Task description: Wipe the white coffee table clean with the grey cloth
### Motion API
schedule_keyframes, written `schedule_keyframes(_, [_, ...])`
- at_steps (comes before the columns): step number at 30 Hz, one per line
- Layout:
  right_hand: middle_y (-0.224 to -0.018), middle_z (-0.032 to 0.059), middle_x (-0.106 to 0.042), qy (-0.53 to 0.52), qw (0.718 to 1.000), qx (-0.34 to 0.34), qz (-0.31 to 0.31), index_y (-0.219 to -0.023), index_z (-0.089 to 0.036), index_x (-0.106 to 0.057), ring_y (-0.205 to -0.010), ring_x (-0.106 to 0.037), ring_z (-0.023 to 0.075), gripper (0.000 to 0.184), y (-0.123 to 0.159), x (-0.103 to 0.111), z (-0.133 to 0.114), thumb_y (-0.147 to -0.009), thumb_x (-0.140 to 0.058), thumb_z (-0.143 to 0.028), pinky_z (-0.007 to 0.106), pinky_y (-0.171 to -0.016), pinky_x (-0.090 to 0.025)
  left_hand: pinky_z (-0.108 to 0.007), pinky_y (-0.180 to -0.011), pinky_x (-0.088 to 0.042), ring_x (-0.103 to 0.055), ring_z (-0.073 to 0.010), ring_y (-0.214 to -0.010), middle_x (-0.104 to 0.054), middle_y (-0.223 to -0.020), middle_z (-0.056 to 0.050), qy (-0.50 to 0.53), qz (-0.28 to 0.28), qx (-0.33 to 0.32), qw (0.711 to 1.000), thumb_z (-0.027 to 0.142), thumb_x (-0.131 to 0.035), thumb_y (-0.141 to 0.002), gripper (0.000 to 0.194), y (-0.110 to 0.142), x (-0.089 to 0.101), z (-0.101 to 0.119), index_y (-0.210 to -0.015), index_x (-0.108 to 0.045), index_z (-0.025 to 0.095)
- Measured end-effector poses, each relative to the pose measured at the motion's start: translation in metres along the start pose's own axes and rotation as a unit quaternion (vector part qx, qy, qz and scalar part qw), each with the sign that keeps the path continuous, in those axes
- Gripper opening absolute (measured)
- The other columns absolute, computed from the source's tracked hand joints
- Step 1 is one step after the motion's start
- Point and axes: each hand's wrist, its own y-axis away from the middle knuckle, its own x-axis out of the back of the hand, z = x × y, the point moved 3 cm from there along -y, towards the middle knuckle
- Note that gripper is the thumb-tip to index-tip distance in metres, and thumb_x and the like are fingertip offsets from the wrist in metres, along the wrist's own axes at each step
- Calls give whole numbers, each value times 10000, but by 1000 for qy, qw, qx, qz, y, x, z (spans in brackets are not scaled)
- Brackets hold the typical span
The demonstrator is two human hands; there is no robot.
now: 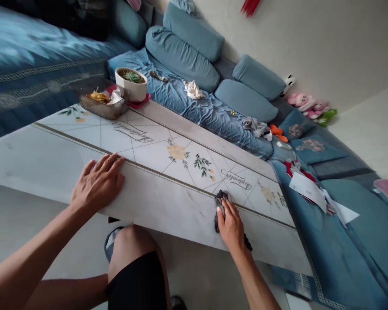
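A long white marble-patterned table (168, 196) with printed flowers and lettering stretches across in front of me. My left hand (99, 183) lies flat on its near part, palm down, holding nothing. Toward the right, my right hand (230, 221) presses a crumpled dark grey cloth (220, 206) against the tabletop. Parts of the cloth stick out past the fingers and below the palm; the rest is hidden under the hand.
At the table's far left end stand a translucent bin (105, 107) with scraps inside and a white pot (136, 88) with a succulent. A blue-covered sofa (181, 107) wraps around the far and right sides, with cushions, papers (308, 189) and clothes on it.
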Motion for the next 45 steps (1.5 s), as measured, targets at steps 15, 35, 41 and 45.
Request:
schedule_keyframes(15, [-1559, 246, -745, -10, 1000, -22, 5, -1520, -105, -770, -1479, -696, 371, 573, -111, -31, -10, -1193, -447, -447, 571, -1303, -557, -617, -1497, -241, -377, -341, -1784, -475, -1876, -138, 39, -6, 16, 999, 371, -377, -1148, 678, -2, 4, 2, -1794, -522, 225])
schedule_keyframes(35, [-1538, 259, -754, -12, 997, -71, -27, -1460, -81, -795, -1490, -691, 348, 511, -181, -43, 4, -1165, -490, -366, 522, -1308, -556, -622, -1496, -250, -385, -356, -1780, -470, -1877, -151, 34, -28, 25, 999, 371, -365, -1140, 679, -5, 14, 7, -1765, -557, 188])
schedule_keyframes(41, [-1686, 155, -675, -53, 998, -5, -18, -1664, -232, -696, -1568, -649, 339, 555, 15, 15, -4, -1217, -513, -506, 558, -1316, -577, -631, -1511, -203, -331, -364, -1805, -415, -1903, -175, 28, -23, 13, 999, 387, -336, -1160, 698, 0, 8, 6, -1793, -495, 140])
schedule_keyframes(45, [-1715, 155, -649, -45, 998, -18, -40, -1682, -222, -676, -1604, -615, 335, 580, 11, 13, 9, -1217, -492, -515, 571, -1340, -552, -617, -1518, -181, -319, -344, -1811, -407, -1913, -152, 13, -19, 10, 1000, 385, -342, -1171, 675, 0, 6, 4, -1799, -463, 169])
